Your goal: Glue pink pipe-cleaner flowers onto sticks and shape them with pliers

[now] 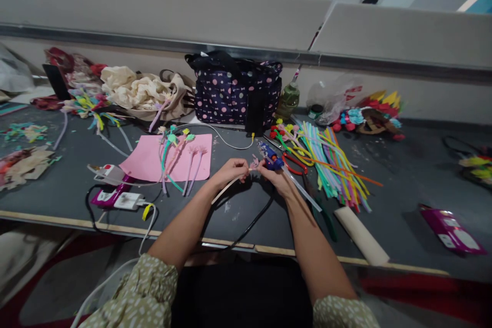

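Dotted bag [221, 93] (contents hidden) stands beyond left hand [230, 170].

We see a fairly dim, cool, even light that seems to fall from above, leaving the grey desk [400, 164] dull and matte. Soft shadows spread beneath both forearms [309, 238], and another lies to the left of the purple-and-white item [453, 229]. We catch pale glints on the clear plastic bag [336, 107], while the black phone [255, 113] nearly melts into the dark polka-dot bag [219, 95]. Wide-angle stretching slants the partition [154, 15] and pulls things outward near the borders, where we find smearing. Fine detail around the left hand [232, 170] and right hand [272, 173] looks soft to us.
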{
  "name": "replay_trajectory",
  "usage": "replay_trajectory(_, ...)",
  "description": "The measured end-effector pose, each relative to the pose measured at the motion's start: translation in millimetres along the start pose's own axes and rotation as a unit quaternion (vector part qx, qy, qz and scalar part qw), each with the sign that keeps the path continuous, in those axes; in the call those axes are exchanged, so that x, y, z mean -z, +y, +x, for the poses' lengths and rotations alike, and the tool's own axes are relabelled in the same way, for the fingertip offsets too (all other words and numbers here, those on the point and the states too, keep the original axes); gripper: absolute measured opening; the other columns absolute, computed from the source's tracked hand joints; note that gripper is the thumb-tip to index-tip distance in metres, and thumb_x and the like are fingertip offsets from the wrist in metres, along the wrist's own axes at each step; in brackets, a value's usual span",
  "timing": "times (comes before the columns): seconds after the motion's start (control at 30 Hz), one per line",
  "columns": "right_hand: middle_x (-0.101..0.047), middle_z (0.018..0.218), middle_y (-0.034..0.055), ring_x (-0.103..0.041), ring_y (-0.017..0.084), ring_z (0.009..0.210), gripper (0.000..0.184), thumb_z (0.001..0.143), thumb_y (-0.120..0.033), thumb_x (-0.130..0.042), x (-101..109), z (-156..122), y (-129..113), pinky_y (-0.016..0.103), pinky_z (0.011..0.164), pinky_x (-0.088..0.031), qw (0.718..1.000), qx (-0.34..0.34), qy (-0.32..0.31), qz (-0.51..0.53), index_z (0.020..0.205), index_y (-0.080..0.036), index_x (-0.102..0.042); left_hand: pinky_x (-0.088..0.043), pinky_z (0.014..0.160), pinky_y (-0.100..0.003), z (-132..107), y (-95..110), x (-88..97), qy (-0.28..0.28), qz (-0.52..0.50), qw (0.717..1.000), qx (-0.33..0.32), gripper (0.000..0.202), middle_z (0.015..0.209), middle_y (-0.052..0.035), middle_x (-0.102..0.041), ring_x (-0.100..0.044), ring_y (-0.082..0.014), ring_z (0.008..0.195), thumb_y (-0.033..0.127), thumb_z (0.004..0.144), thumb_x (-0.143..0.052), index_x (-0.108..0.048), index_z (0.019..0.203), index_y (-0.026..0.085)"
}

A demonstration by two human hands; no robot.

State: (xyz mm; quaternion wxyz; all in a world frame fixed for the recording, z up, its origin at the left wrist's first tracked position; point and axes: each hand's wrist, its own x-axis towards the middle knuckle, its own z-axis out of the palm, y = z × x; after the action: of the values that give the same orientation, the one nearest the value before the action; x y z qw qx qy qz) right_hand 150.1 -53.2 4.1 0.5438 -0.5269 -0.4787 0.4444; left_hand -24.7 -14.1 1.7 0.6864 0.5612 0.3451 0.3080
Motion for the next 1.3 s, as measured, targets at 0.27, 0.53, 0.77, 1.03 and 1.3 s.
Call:
replay_trajectory(0.27,-0.053,0.063,-0.0002,-0.048,0.014,0.057,0.02,0.071,-0.036,-0.068,0,-1,-2,0.029,0.055,-0.043,0.996,0.022,-0.014,-0.081,0.073,-0.018,-0.061,-0.046,0.052,-0.021,1,-2,1.6,-0.01,0.006,1.0,-0.006,0.005,0.056,0.0019,-0.054,-0.05,-0.0078,0.048,0.019,0.062,-0.057,-0.055,0.061,0.014)
replay_trajectory(0.53,-0.056,0.062,-0.0014,-0.052,0.015,0.058,0.021,0.07,-0.034,-0.069,-2,-2,-8,0.028,0.056,-0.042,0.991,0.061,0.0,-0.122,0.082,-0.019,-0.063,-0.044,0.05,-0.021,4,-6,3.9,-0.014,0.012,1.0,-0.021,0.008,0.054,0.0025,-0.052,-0.049,-0.0075,0.046,0.02,0.063,-0.061,-0.055,0.061,0.014)
replay_trajectory(0.77,-0.058,0.063,-0.0013,-0.053,0.015,0.06,0.022,0.071,-0.034,-0.068,-3,-1,-5,0.028,0.057,-0.042,0.988,0.079,0.01,-0.132,0.085,-0.019,-0.063,-0.043,0.05,-0.021,3,-5,2.2,-0.007,0.018,1.0,-0.02,0.007,0.054,0.0026,-0.052,-0.049,-0.0074,0.046,0.019,0.062,-0.06,-0.055,0.061,0.014)
replay_trajectory(1.03,-0.063,0.08,0.0012,-0.056,0.015,0.067,0.017,0.077,-0.032,-0.065,1,0,4,0.027,0.063,-0.044,0.98,0.137,0.002,-0.142,0.086,-0.019,-0.062,-0.042,0.049,-0.021,4,-6,1.6,-0.009,0.018,0.999,-0.032,0.01,0.053,0.0023,-0.051,-0.049,-0.0078,0.046,0.02,0.063,-0.062,-0.055,0.06,0.014)
replay_trajectory(1.3,-0.06,0.075,-0.0011,-0.056,0.014,0.065,0.016,0.078,-0.033,-0.065,2,1,12,0.026,0.062,-0.044,0.976,0.159,-0.013,-0.147,0.084,-0.02,-0.058,-0.042,0.05,-0.021,1,-4,0.0,0.001,0.024,0.999,-0.027,0.014,0.054,0.0035,-0.05,-0.048,-0.0074,0.046,0.024,0.063,-0.064,-0.054,0.06,0.015)
